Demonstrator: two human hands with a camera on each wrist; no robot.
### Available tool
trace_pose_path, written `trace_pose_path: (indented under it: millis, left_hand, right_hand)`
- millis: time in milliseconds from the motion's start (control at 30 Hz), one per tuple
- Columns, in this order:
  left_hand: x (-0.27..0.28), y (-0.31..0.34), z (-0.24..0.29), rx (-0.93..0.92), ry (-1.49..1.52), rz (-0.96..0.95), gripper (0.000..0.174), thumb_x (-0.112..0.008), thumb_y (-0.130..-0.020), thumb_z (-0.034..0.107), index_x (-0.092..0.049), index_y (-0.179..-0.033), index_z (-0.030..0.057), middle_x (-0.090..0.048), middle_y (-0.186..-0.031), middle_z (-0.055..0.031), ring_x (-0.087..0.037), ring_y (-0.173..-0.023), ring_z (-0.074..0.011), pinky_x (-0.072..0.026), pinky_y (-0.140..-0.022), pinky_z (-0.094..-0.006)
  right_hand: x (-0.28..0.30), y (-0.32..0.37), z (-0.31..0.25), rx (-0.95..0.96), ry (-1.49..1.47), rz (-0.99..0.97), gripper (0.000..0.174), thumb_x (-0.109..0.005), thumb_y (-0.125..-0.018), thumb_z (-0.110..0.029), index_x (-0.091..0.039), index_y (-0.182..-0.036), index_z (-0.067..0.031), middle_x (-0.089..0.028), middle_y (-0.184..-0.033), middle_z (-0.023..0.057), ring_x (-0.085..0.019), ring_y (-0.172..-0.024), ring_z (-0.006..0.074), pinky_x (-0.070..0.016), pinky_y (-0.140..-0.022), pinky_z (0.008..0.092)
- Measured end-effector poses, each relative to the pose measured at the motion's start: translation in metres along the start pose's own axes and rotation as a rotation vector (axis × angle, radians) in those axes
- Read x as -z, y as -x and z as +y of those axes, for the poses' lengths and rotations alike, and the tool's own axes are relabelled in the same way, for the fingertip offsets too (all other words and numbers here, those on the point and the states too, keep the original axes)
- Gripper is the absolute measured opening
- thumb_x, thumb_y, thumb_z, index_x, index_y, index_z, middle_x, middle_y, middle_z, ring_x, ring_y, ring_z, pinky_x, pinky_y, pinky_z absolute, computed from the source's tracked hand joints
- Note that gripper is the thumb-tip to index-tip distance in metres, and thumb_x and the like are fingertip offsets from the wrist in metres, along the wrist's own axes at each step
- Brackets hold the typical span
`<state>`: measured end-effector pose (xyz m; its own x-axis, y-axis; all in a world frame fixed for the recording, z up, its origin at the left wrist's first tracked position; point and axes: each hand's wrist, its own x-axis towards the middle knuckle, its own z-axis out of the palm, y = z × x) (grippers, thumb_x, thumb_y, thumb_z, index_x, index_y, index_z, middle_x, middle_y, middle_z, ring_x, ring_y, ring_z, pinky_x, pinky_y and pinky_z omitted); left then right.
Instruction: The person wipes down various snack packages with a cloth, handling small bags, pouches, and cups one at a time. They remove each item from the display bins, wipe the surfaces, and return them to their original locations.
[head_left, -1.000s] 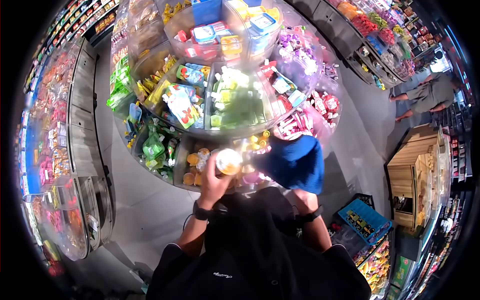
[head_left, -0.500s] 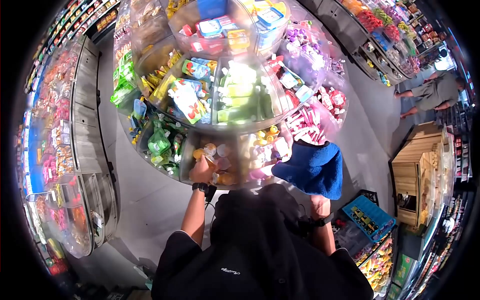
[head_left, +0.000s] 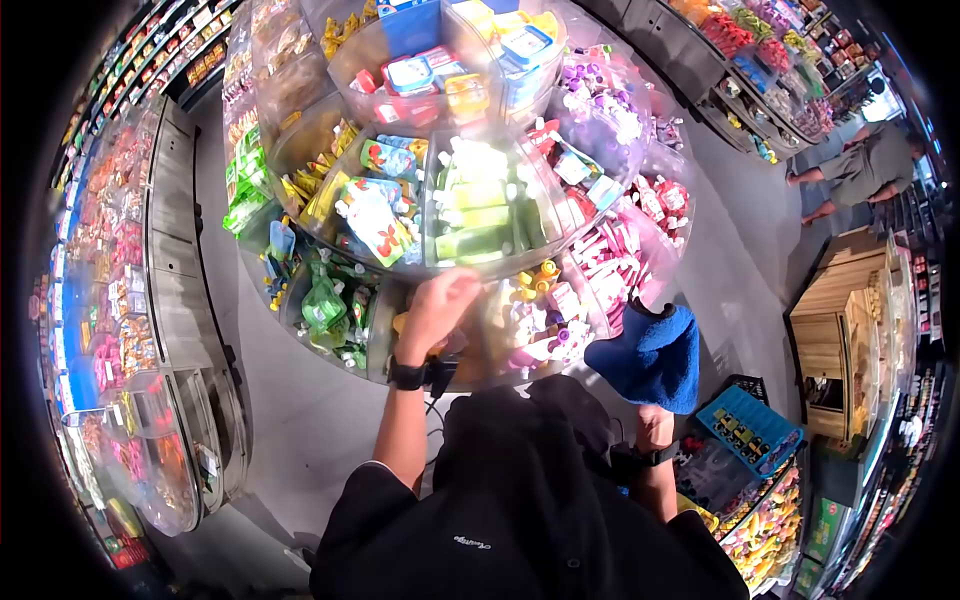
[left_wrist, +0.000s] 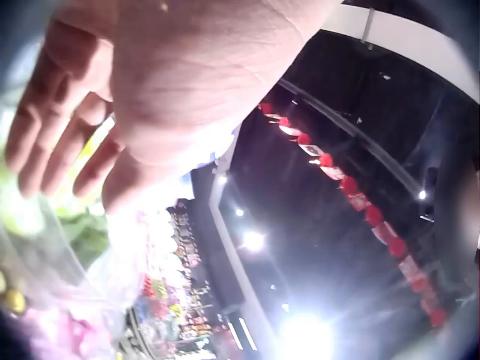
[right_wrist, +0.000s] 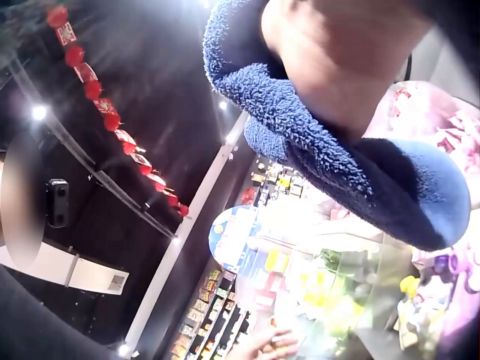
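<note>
My left hand [head_left: 440, 310] is over the front row of a round, tiered candy stand, close to the curved clear wall [head_left: 520, 262] of the tier above. Its fingers [left_wrist: 52, 142] are loosely extended in the left wrist view, with nothing in them. Under it, the hand mostly hides a compartment of round orange items [head_left: 402, 324]. My right hand [head_left: 655, 428] holds a fluffy blue cloth [head_left: 655, 360] at the stand's right front edge. In the right wrist view the cloth [right_wrist: 300, 127] wraps about the hand, whose fingers are hidden in its folds.
Green pouches [head_left: 472, 205] fill the bin ahead, pink packets [head_left: 612, 245] one to the right. A blue crate [head_left: 750, 430] stands at the right, near a wooden cabinet [head_left: 835, 350]. Shelving [head_left: 170, 280] lines the left aisle. Another person [head_left: 868, 165] is at the far right.
The left hand held a round, pale-topped cup, then reached down among the orange items; now it is raised forward without the cup. The right hand and blue cloth moved rightward and slightly back.
</note>
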<state>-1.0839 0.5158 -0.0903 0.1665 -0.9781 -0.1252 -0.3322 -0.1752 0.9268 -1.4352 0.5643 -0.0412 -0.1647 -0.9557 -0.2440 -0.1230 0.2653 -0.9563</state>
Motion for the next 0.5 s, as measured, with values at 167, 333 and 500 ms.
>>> trace_pose_path:
  millis: [167,333,500]
  left_hand:
    - [-0.053,-0.071,0.005,-0.258,0.149,0.063,0.028,-0.064,-0.087,0.016,-0.059,-0.110,0.0013,-0.068,-0.094,-0.0151,-0.068,-0.082,-0.0205,-0.0526,-0.072,-0.0307]
    - [-0.086,-0.110,-0.006,-0.147,-0.439,0.279,0.026,-0.061,-0.085,0.025,-0.057,-0.088,-0.0007,-0.062,-0.082,-0.0220,-0.061,-0.078,-0.0398,-0.0478,-0.067,-0.0466]
    - [-0.088,-0.117,0.025,0.051,-0.547,0.056,0.031,-0.066,-0.078,0.027,-0.066,-0.075,-0.0033,-0.064,-0.070,-0.0226,-0.063,-0.066,-0.0395,-0.0478,-0.060,-0.0473]
  right_hand:
    - [0.003,-0.003,0.001,-0.008,-0.022,0.006,0.027,-0.058,-0.087,-0.016,-0.055,-0.109,-0.0006,-0.059,-0.098,0.0088,-0.058,-0.091,0.0201,-0.0479,-0.077,0.0295]
    - [0.016,-0.015,0.000,-0.018,-0.050,0.003,0.027,-0.057,-0.089,-0.018,-0.055,-0.110,-0.0008,-0.059,-0.099,0.0085,-0.058,-0.092,0.0196,-0.0478,-0.077,0.0290]
    - [0.040,-0.042,0.002,-0.035,-0.055,-0.019,0.027,-0.055,-0.091,-0.019,-0.055,-0.110,-0.0011,-0.059,-0.101,0.0082,-0.058,-0.093,0.0191,-0.0477,-0.078,0.0286]
